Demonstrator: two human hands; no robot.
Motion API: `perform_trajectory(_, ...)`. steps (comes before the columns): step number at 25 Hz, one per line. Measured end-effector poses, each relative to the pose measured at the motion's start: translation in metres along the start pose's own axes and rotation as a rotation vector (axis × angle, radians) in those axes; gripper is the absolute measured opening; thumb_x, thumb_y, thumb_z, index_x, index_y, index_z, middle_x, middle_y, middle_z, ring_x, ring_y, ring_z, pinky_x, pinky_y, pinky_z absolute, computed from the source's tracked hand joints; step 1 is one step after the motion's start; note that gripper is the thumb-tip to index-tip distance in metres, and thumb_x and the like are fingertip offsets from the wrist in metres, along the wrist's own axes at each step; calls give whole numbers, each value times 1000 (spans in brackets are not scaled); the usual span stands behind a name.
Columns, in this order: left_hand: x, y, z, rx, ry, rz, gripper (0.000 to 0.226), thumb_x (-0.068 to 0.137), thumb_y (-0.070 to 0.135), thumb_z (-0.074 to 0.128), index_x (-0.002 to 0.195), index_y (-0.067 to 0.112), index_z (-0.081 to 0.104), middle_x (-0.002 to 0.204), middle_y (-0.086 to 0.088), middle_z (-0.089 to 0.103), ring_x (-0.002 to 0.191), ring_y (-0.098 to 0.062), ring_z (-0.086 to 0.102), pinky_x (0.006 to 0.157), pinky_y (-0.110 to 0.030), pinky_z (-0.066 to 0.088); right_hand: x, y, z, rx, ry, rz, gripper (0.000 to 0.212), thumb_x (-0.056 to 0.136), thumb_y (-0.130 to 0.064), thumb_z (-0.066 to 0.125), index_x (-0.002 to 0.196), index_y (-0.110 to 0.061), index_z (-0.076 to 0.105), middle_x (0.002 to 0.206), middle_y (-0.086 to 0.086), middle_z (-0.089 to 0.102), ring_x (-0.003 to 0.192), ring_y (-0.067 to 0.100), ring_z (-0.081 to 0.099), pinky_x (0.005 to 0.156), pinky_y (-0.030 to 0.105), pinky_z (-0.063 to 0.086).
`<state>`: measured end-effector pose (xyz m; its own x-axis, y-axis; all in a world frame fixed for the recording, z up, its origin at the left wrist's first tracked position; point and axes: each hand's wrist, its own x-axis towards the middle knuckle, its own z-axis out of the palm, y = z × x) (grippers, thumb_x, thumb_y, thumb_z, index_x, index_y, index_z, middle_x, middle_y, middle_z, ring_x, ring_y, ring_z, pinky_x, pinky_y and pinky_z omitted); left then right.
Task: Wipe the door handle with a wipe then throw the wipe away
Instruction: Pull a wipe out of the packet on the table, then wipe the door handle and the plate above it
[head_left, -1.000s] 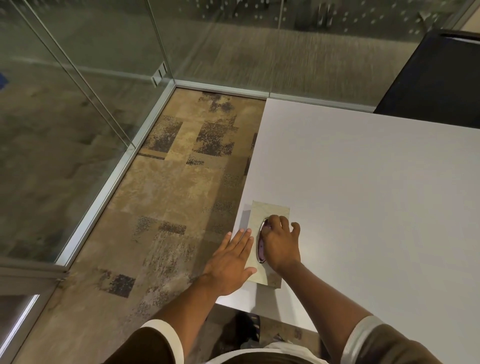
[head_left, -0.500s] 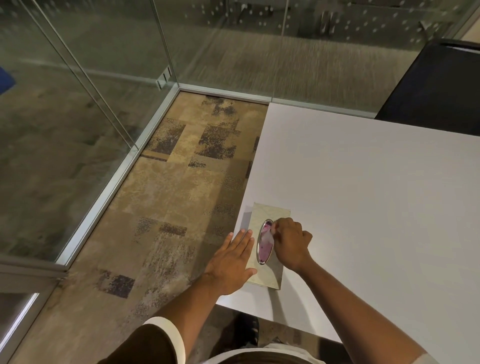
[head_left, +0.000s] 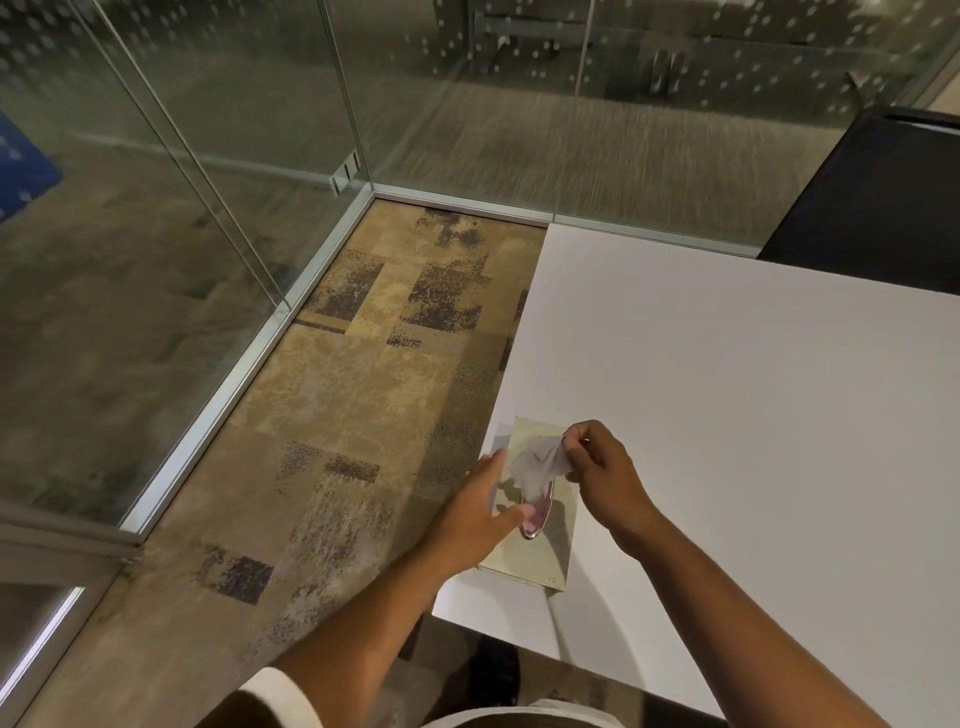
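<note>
A flat beige wipe pack (head_left: 545, 558) with an oval lidded opening (head_left: 537, 517) lies at the near left corner of the white table (head_left: 753, 415). My right hand (head_left: 605, 467) pinches a thin white wipe (head_left: 537, 462) that hangs just above the pack's opening. My left hand (head_left: 478, 514) rests flat on the pack's left side, fingers spread, thumb near the opening. No door handle can be made out in this view.
Glass partitions (head_left: 182, 234) with metal floor rails enclose the corner to the left and behind. Patterned tan carpet (head_left: 337, 441) runs beside the table. A dark chair (head_left: 878, 197) stands at the far right behind the table.
My right hand has lifted from the pack's opening and drawn a white wipe up out of it. My left hand has stayed pressed on the pack.
</note>
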<state>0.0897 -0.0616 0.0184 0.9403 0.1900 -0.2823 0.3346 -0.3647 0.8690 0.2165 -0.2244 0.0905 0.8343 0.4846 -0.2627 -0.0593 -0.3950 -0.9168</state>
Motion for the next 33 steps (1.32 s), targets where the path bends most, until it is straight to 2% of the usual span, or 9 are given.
perform_trajectory(2,-7,13,-11,-307,31,-65,70,79,66,86,139,61,50,132,58,57,130,30,49,102,-2,45,-2,-7,3,102,-60,39,20,111,-19,46,99,-10,58,107,23,66,93,37,65,85,52,58)
perform_trajectory(5,-21,16,-26,-499,89,-91,52,82,54,90,129,36,76,129,10,81,125,-9,74,106,-28,58,-7,-20,15,204,-141,62,22,111,-19,46,102,-4,58,101,20,68,89,31,68,80,45,61)
perform_trajectory(8,-47,9,-43,-523,219,-127,13,102,27,80,99,15,80,104,-21,79,96,-23,73,93,-41,55,-12,-31,38,203,-209,68,24,111,-24,46,104,-8,62,101,11,66,92,26,69,79,36,62)
perform_trajectory(12,-97,1,-71,-694,341,-187,23,93,32,83,88,10,76,97,-18,78,94,-29,71,90,-41,56,-19,-47,84,139,-261,58,17,106,-28,57,104,-17,69,105,8,69,100,26,70,83,34,64)
perform_trajectory(16,-155,-11,-106,-921,475,-222,11,85,29,84,82,19,80,105,-19,79,95,-26,76,85,-40,59,-34,-73,142,202,-417,69,12,102,-23,65,104,-22,78,98,4,76,89,24,74,75,30,62)
perform_trajectory(19,-203,-32,-131,-962,661,-250,7,97,15,81,93,9,79,104,-24,78,89,-25,78,73,-35,64,-58,-96,198,153,-558,31,9,98,-21,72,101,-23,80,85,-3,79,71,12,71,65,21,58)
perform_trajectory(22,-250,-54,-151,-953,814,-289,8,108,4,68,109,-1,74,105,-26,80,89,-32,78,74,-41,65,-88,-111,255,59,-616,-108,11,93,-9,76,101,-17,79,75,-6,74,67,5,67,62,16,53)
perform_trajectory(28,-367,-98,-198,-1056,1027,-273,18,112,8,60,110,-3,74,97,-27,78,66,-25,70,60,-33,58,-172,-131,389,-207,-595,-465,14,92,-13,73,91,-25,79,91,-11,73,77,3,66,66,13,48)
perform_trajectory(33,-453,-135,-230,-1134,1123,-187,30,98,18,85,118,-1,74,105,-22,82,87,-26,80,74,-33,66,-228,-145,482,-216,-734,-564,19,91,-14,75,92,-33,78,107,-10,63,92,-3,64,76,4,46)
